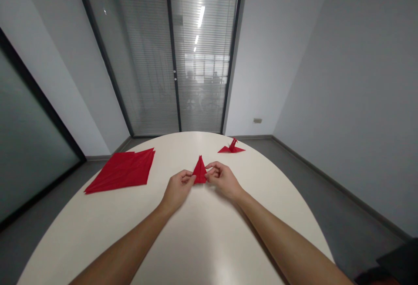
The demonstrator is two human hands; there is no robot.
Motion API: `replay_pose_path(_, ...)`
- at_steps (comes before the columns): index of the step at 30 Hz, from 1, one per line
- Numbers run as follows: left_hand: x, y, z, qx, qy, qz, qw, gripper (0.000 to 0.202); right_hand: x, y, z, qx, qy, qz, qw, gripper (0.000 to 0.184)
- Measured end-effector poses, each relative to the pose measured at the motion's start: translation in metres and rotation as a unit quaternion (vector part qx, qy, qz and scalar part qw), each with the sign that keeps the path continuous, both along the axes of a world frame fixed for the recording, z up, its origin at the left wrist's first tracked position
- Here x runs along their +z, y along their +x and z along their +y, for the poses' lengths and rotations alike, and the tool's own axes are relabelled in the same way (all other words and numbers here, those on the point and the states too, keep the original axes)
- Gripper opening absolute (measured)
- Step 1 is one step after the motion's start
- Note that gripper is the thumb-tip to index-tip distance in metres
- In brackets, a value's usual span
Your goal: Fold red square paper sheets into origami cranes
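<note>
Between my two hands is a small piece of folded red paper, a narrow triangle with its tip pointing away from me and a crease down its middle. My left hand pinches its lower left edge, thumb on top. At the lower right edge, my right hand grips it between thumb and fingers, the index finger curled above. The paper is held just over or on the table; I cannot tell which. Beyond my right hand a finished red paper crane stands with its wings spread.
Several red paper sheets lie in a loose stack at the left of the round white table. The table's curved edge runs around both sides. Past it are a glass partition with blinds and a grey wall. A dark object shows at lower right.
</note>
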State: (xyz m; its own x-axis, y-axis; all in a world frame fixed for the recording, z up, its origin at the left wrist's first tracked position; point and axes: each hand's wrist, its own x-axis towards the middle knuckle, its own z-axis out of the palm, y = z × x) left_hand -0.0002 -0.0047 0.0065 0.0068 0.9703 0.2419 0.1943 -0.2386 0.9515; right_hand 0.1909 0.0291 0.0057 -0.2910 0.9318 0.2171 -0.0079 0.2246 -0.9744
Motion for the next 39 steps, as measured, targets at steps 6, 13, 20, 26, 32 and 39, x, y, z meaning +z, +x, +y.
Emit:
replay_pose_path(6, -0.004, -0.002, 0.004, -0.006, -0.006, 0.025, 1.000, 0.027, -0.006, 0.002, 0.003, 0.006, 0.007, 0.000, 1.000, 0.034)
replay_pose_path(13, -0.008, -0.005, 0.009, -0.008, -0.025, 0.012, 1.000, 0.030, -0.009, 0.000, 0.006, 0.027, 0.022, 0.010, 0.999, 0.033)
replay_pose_path(20, -0.006, -0.002, 0.010, -0.004, -0.046, -0.067, 0.997, 0.039, -0.011, -0.003, 0.009, 0.027, 0.009, 0.012, 1.000, 0.033)
replay_pose_path(26, -0.007, -0.002, 0.011, -0.004, -0.054, -0.097, 0.994, 0.041, -0.008, -0.003, 0.007, 0.027, 0.007, -0.006, 1.000, 0.024)
replay_pose_path(32, -0.009, -0.002, 0.012, 0.002, -0.034, -0.077, 0.996, 0.034, -0.006, -0.003, 0.007, 0.026, 0.004, -0.013, 1.000, 0.021)
replay_pose_path(39, -0.004, -0.003, 0.010, -0.014, -0.058, -0.078, 0.995, 0.036, -0.010, -0.001, 0.009, 0.030, 0.013, 0.003, 0.999, 0.017)
